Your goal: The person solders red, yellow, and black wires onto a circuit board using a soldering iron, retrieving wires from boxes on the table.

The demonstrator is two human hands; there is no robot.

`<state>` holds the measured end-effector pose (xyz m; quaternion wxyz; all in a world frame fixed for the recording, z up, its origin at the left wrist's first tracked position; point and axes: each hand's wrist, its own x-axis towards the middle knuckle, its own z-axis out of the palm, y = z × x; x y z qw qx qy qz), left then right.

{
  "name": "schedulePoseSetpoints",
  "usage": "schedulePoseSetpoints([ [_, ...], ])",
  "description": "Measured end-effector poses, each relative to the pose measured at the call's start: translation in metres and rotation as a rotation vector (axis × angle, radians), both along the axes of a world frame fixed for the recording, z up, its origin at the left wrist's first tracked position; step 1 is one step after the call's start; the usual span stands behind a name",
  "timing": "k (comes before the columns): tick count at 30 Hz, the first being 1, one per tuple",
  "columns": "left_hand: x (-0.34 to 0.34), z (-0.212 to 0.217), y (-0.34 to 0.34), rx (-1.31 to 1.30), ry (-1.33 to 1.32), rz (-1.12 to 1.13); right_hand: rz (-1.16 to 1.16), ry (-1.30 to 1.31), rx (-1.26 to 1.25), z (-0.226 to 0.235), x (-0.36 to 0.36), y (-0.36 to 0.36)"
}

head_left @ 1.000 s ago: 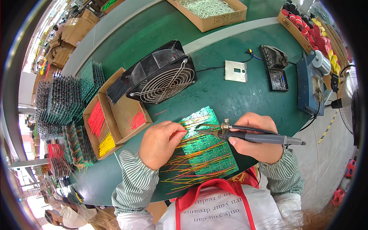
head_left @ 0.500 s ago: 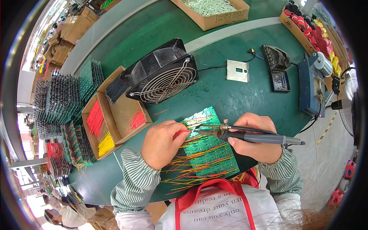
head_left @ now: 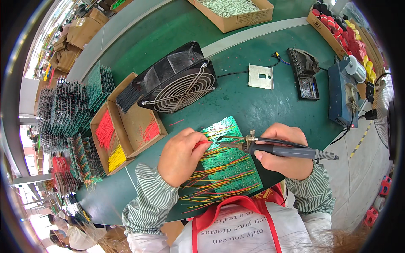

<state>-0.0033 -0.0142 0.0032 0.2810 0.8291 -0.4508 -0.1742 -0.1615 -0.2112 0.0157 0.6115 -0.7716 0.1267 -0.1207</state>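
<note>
A green circuit board panel (head_left: 230,166) lies on the table in front of me, with red and yellow wires (head_left: 206,185) trailing off its left side. My left hand (head_left: 179,157) pinches a red wire (head_left: 203,143) over the panel's upper left part. In my right hand (head_left: 287,154) is a grey-handled soldering iron (head_left: 282,151), with a metal solder feed tube fixed along it. The iron's tip points left at the board, close beside the end of the red wire. Whether tip and wire touch is too small to tell.
A black fan with a wire guard (head_left: 179,82) stands behind my left hand. Left of it, a cardboard box (head_left: 139,145) holds red, yellow and black wires. Stacked circuit boards (head_left: 63,111) rise at far left. A blue solder station with a spool (head_left: 342,99) sits at right.
My left hand has shifted slightly right and up with the red wire. The soldering iron has moved a little to the right, its tip still over the board.
</note>
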Motion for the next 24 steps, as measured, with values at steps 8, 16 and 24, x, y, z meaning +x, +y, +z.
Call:
schedulePoseSetpoints([
  [8,-0.0028,-0.0042,-0.0016,0.009,-0.058,0.031,0.007,0.007,0.05,0.0004,0.0042,0.0034],
  [16,-0.0048,-0.0046,-0.002,0.005,-0.071,0.045,0.021,0.023,0.07,-0.0035,0.0069,0.0052],
  [24,-0.004,-0.0028,-0.0042,0.032,-0.11,0.017,0.008,0.021,0.065,-0.0006,0.0035,0.0028],
])
